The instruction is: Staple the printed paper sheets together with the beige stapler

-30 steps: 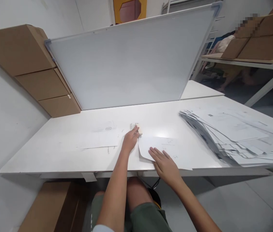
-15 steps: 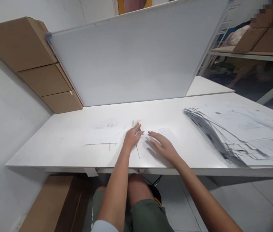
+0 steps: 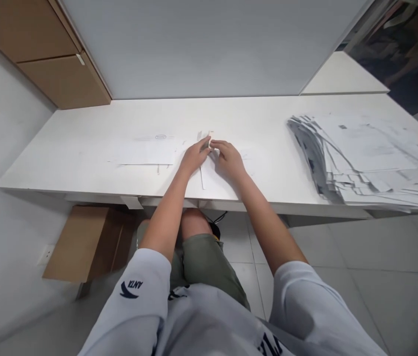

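A white sheet of paper (image 3: 210, 177) lies on the desk beneath my hands. My left hand (image 3: 193, 158) is closed in a pinch at its upper left corner, around something small with a dark side and a pale edge. I cannot make out what it is. My right hand (image 3: 230, 160) rests over the same sheet, its fingertips drawn together against that small thing and meeting the left fingers. Left of my hands lies another printed sheet (image 3: 146, 152) with an oval mark near its top. Small scraps or marks show around the fingers.
A thick, uneven stack of papers (image 3: 375, 153) stands on the white desk (image 3: 83, 148) at right. A whiteboard panel (image 3: 205, 49) rises along the back edge. Cardboard boxes (image 3: 61, 81) are stacked at the back left, and another box (image 3: 79, 242) is under the desk.
The view has tilted downward. My right hand has moved left from above the sheet, and its spread fingers have closed in beside my left hand, which stays at the sheet's corner.
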`<state>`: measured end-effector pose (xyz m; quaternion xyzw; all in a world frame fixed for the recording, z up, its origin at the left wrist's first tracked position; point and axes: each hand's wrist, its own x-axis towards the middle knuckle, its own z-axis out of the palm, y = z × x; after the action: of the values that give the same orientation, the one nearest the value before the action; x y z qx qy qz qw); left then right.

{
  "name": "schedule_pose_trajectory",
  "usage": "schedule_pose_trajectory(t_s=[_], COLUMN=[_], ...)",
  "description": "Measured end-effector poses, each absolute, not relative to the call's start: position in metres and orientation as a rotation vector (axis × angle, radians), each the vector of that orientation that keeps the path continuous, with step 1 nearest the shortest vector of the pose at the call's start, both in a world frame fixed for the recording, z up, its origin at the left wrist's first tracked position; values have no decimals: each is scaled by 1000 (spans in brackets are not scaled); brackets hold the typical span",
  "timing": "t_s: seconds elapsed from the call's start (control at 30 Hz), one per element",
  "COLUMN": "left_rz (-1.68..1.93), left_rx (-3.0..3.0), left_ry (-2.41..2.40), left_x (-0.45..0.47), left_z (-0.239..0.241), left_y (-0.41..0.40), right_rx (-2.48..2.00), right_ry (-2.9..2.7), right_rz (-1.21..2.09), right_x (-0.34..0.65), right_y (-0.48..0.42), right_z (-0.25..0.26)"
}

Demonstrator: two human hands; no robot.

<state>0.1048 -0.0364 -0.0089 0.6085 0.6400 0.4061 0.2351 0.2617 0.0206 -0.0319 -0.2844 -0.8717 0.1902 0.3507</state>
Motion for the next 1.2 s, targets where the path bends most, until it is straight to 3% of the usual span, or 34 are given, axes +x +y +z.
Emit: schedule_pose_trajectory(t_s=[0.43,0.73,1.0,1.2], left_rz=[1027,943,971,993], left_rx=[1784,1882,1868,1831], left_ry=[1867,1997,2006,2003], left_x=[109,111,103,101], left_z=[-6,1,-6,-8], left_y=[-39,-50,-49,-49], right_rx=[-835,-765,-1125,-1189], right_ry=[-2370,-2224,-2339,-2422], right_rz=[329,415,190,200], right_x=[252,254,258,261], right_y=[19,15,18,9], right_z=[-31,-31,-41,-33])
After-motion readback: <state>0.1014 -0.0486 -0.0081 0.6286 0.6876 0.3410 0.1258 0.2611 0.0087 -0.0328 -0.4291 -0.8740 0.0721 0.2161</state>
